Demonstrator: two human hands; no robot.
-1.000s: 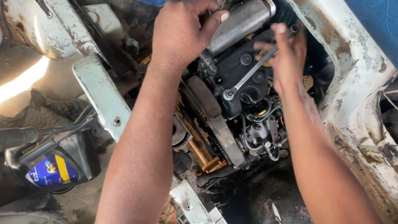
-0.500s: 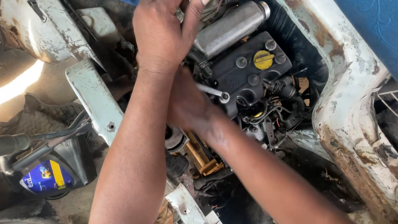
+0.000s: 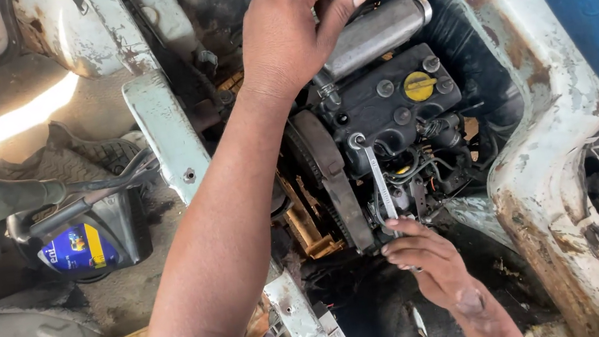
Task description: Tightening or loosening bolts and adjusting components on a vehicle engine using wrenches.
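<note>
Your left hand (image 3: 287,33) clasps the grey cylinder (image 3: 372,34) above the black engine (image 3: 390,104) for bracing, while your right hand (image 3: 424,252) grips the spanner (image 3: 380,185) handle, its head on an engine bolt.

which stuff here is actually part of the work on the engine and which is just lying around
In use: wrench, held by the right hand, its head on a bolt of the black engine; grey cylinder, under the left hand.

Lying about: oil jug, yellow cap, untouched.
</note>
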